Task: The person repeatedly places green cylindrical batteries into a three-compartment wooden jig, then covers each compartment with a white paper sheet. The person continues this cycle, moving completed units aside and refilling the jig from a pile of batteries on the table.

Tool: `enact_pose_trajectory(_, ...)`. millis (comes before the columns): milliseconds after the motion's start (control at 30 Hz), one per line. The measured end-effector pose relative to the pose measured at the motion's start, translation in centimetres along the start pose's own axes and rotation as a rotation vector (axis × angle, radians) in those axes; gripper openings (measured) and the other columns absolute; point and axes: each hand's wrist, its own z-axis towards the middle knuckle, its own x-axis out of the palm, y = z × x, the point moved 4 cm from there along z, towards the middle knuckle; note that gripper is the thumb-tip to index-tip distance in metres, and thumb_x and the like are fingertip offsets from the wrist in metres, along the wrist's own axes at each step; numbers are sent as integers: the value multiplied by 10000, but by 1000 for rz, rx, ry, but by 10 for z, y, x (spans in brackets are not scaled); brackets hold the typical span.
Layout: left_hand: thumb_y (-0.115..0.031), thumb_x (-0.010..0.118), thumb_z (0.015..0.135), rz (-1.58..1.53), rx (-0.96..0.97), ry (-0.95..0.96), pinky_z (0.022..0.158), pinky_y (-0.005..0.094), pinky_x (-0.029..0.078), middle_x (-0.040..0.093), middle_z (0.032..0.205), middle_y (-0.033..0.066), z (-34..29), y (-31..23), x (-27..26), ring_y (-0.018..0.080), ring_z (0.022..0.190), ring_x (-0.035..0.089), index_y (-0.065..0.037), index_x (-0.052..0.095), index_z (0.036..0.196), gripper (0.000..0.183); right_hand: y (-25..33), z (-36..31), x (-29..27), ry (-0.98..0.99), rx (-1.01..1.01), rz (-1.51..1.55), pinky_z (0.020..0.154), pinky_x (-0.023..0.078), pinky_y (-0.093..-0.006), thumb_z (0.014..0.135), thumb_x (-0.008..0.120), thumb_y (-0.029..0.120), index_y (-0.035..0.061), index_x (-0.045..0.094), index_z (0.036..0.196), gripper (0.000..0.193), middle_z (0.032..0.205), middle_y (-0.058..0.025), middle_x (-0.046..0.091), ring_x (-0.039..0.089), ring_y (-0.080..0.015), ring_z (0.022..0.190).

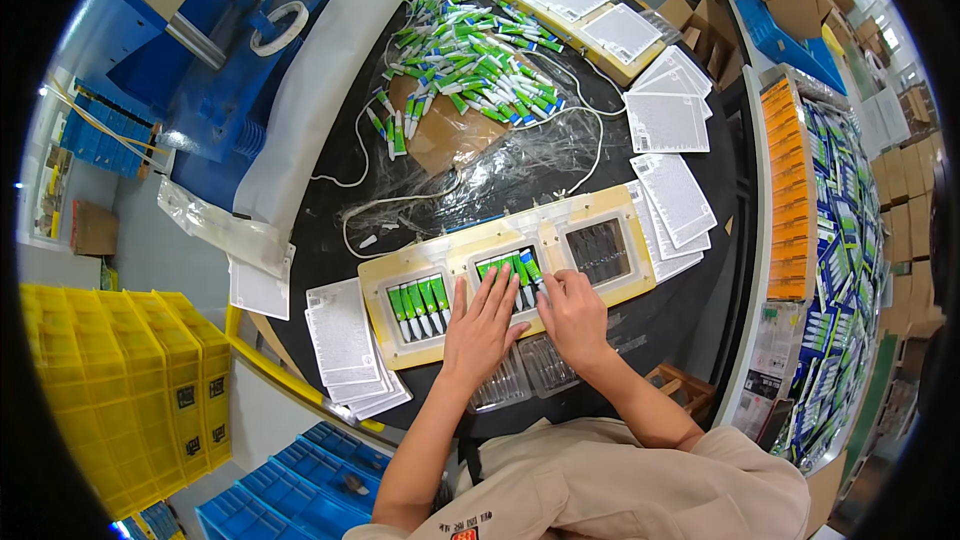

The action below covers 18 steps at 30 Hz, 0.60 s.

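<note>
A cream-yellow fixture (460, 245) with three recessed pockets lies in front of me. The left pocket holds a row of small green-and-white tubes (415, 302) in a clear blister tray. My left hand (478, 332) rests flat, fingers stretched, over more tubes in the middle pocket. Closed at that pocket's right end, my right hand (575, 320) pinches the end of a blue-capped small tube (530, 265), its fingertips partly hidden. Only a clear blister tray (600, 250) shows in the right pocket. Other clear blister trays (548, 368) lie under my wrists.
A heap of loose tubes (480, 70) covers the far table beside a white cord (600, 140). White printed cards stand in stacks at the left (340, 340) and right (675, 200). Behind is a second fixture (630, 65). Yellow crates (120, 370) and blue crates (290, 490) flank the table's left.
</note>
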Motion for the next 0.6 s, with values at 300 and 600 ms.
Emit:
enact_pose_trajectory(300, -524, 572, 960, 73, 96, 19, 1221, 628, 164, 360, 1627, -37, 3, -1, -3, 242, 1523, 283, -207, 420, 1552, 688, -11, 2, -24, -140, -214, 180, 699, 540, -372, 798, 678, -51, -32, 697, 1120, 323, 984, -132, 645, 645, -288, 848)
enact_pose_trajectory(600, -520, 573, 964, 33, 87, -13, 1214, 642, 175, 405, 1601, -30, 3, 0, 0, 256, 1510, 310, -204, 442, 1539, 669, -6, 1, -12, -111, -388, 96, 683, 531, -358, 736, 661, -13, -83, 678, 1120, 390, 1001, -145, 623, 624, -292, 825)
